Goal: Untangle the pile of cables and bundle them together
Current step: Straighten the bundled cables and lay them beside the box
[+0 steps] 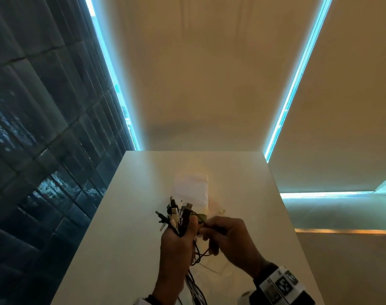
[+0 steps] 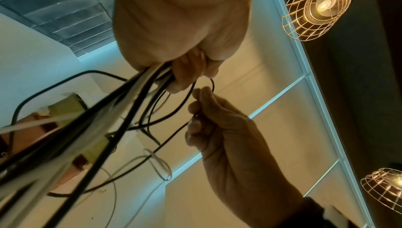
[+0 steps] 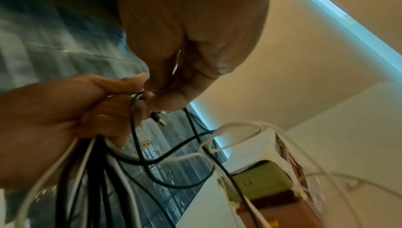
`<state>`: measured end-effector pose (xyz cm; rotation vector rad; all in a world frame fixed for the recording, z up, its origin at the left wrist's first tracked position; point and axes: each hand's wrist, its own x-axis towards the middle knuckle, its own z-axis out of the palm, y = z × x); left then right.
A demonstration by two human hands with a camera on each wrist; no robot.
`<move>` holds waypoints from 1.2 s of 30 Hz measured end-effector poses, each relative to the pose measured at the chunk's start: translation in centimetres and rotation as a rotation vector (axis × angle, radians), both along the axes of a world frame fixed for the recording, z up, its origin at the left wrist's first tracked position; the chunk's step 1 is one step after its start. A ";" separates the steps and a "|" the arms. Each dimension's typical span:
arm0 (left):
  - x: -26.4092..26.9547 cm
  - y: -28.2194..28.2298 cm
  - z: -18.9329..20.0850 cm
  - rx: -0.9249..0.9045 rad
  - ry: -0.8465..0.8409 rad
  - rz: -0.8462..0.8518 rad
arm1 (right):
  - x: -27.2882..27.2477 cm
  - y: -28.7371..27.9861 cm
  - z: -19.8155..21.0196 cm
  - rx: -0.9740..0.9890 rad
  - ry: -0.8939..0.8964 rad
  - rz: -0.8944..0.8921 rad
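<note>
My left hand point(image 1: 180, 235) grips a bundle of black and white cables point(image 1: 176, 214) above the white table point(image 1: 130, 216); their plug ends fan out above the fist and the cords point(image 1: 195, 289) hang down below it. Beside it, my right hand point(image 1: 222, 233) pinches a thin black cable point(image 2: 174, 135) that loops back toward the bundle. In the left wrist view the bundle point(image 2: 91, 121) leaves the left fist point(image 2: 187, 70) and the right hand's fingers point(image 2: 202, 111) hold the black strand. In the right wrist view the right hand point(image 3: 172, 84) meets the left hand point(image 3: 71, 111) at a black plug point(image 3: 157, 117).
A white box point(image 1: 193, 190) lies on the table behind the hands. In the wrist views a green and brown boxed item point(image 3: 261, 183) sits under loose white cable loops point(image 3: 237, 133). Dark tiled wall point(image 1: 33, 128) runs along the left; the table's right edge drops to the floor.
</note>
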<state>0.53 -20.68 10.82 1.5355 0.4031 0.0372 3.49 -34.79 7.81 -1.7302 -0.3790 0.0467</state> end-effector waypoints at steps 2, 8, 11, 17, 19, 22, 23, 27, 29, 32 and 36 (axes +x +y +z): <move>0.2 0.0 -0.4 0.032 0.004 -0.017 | -0.3 0.5 0.3 -0.070 -0.119 0.085; -0.6 1.0 -0.4 -0.119 -0.012 -0.011 | 0.3 -0.1 -0.9 -0.210 -0.156 0.144; -1.2 1.9 0.7 -0.273 -0.045 0.035 | 1.3 -2.2 -3.6 -0.254 -0.021 0.033; -2.2 3.0 1.7 -0.332 -0.086 0.054 | 3.2 -4.3 -7.0 -0.200 0.162 -0.095; -2.5 3.1 1.8 -0.344 -0.094 0.076 | 3.7 -4.3 -7.7 -0.253 0.157 -0.064; -2.8 3.3 2.2 -0.376 -0.106 0.106 | 4.3 -4.9 -8.8 -0.269 0.192 -0.106; -2.8 3.6 2.3 -0.381 -0.109 0.117 | 4.4 -5.0 -8.9 -0.247 0.215 -0.136; -2.8 4.5 2.6 -0.371 -0.095 0.111 | 3.4 -5.2 -6.7 -0.128 0.269 -0.151; -2.9 4.6 2.5 -0.364 -0.082 0.094 | 1.9 -4.6 -4.5 -0.070 0.311 -0.071; -2.8 4.4 2.5 -0.350 -0.071 0.077 | -1.0 -3.4 -1.6 0.000 0.403 0.095; -2.3 3.6 2.5 -0.360 -0.074 0.044 | -3.7 -2.1 0.8 -0.045 0.452 0.246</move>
